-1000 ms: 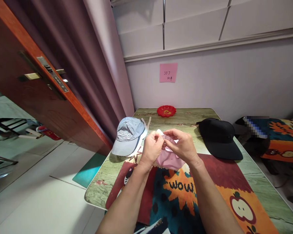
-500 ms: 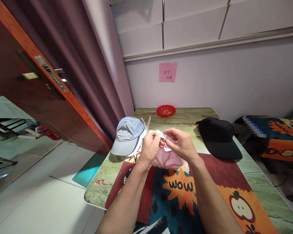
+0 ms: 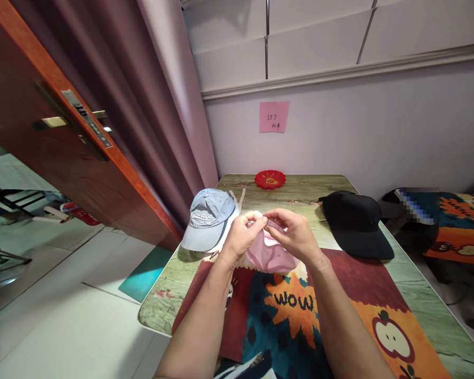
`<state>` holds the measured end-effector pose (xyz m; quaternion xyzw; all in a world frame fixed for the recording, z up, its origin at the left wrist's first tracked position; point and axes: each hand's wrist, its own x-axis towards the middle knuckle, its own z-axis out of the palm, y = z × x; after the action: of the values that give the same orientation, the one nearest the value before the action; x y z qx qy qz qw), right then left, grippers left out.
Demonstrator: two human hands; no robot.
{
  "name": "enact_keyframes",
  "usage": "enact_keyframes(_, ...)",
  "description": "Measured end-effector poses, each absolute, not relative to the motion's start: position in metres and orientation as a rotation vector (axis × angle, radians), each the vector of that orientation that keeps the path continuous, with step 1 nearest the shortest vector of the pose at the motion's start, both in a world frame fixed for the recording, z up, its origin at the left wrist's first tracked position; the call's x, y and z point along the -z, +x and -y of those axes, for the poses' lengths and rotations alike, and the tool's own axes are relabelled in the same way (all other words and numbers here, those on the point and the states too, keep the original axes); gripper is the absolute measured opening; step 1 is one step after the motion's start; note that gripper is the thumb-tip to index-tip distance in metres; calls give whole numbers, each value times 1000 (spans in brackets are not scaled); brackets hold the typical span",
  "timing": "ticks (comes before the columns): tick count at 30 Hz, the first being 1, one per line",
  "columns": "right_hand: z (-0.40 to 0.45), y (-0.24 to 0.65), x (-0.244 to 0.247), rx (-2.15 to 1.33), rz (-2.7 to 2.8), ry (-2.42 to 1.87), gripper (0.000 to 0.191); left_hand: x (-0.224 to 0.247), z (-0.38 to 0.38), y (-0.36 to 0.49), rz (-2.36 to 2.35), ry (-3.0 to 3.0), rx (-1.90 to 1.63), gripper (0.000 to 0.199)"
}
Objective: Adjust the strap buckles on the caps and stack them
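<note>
The thumb and fingers of the left hand (image 3: 240,236) and right hand (image 3: 294,231) meet tip to tip, both pinching the upper edge of a pink cap (image 3: 270,258); exactly what lies between the fingertips is hidden. The cap is at mid-table, over the upper border of a patterned cloth mat (image 3: 282,342) lettered "WOW". Half a second ago a white strip stood out between the fingertips; now it is mostly covered, and the left thumb lies straighter, pointing at the right fingers.

By the table's (image 3: 158,310) left edge sits a light-blue cap (image 3: 211,210), its raised white lettering apparently "Always", with a smaller line too small to read. By the right edge rests a black cap (image 3: 353,221). A red scalloped dish (image 3: 270,179) lies near the far edge. These have stayed put. On the wall beyond, a pink note (image 3: 274,117) reads "357" above small handwritten characters.
</note>
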<state>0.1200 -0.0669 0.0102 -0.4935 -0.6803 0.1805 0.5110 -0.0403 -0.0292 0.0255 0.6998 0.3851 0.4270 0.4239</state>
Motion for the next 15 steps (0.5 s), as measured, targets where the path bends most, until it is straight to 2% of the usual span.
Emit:
enact_keyframes(5, 71, 140, -9, -639, 1781, -1295, 50, -12, 23, -45, -903, 1688, -1026, 31)
enact_keyframes(6, 73, 147, -8, -680, 1841, -1351, 47, -10, 22, -45, -923, 1691, -1043, 31)
enact_keyframes(9, 73, 165, -5, -718, 1963, -1507, 13, -6, 18, -43, -942, 1706, -1085, 30)
enact_keyframes(12, 70, 174, -2, -473, 1779, -1628, 19, -6, 11, -36, -884, 1752, -1138, 25)
enact_keyframes(15, 70, 178, -2, -288, 1591, -1646, 15, -10, 7, -29, -833, 1828, -1190, 21)
